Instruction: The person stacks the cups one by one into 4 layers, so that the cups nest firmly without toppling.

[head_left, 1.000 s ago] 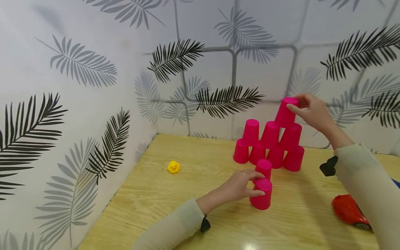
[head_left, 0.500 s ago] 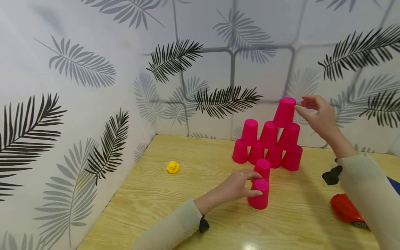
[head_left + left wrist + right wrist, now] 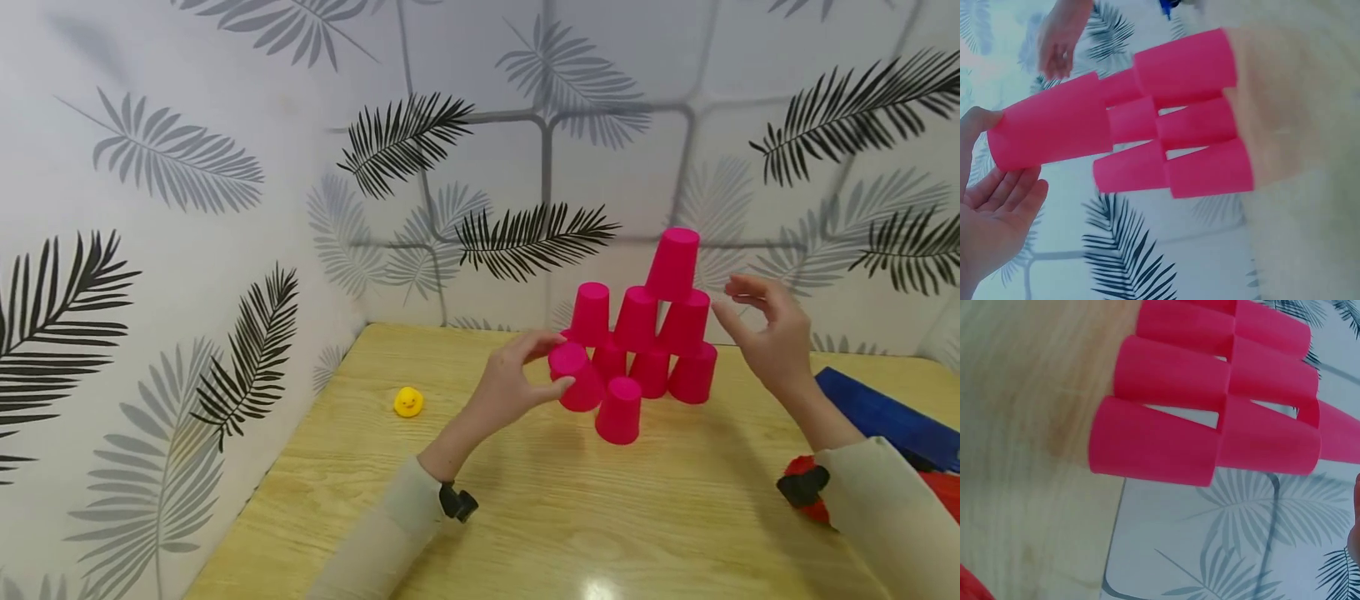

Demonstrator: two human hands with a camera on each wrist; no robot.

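Observation:
My left hand [image 3: 498, 392] grips a pink cup [image 3: 577, 382] between thumb and fingers, raised off the table, its closed end up. In the left wrist view, the held cup [image 3: 1054, 128] lies near the pyramid. Behind it stand upside-down pink cups in tiers: several at the bottom [image 3: 692, 375], three above [image 3: 637, 319], and one top cup [image 3: 672, 265] over the gap on the right. A single cup [image 3: 619, 411] stands on the table in front. My right hand [image 3: 780, 342] is just right of the pyramid, fingers loosely bent, apart from the cups and holding nothing.
A yellow toy duck [image 3: 408, 402] sits on the wooden table [image 3: 450, 533] at the left. To the right lie a blue object [image 3: 885, 417] and a red toy car [image 3: 806, 508], partly hidden by my right arm. A leaf-patterned wall [image 3: 622, 175] rises close behind the pyramid.
My right hand has let go of the top cup and moved right and down. My left hand has lifted the nearest cup off the table, carrying it away and leftward toward the pyramid.

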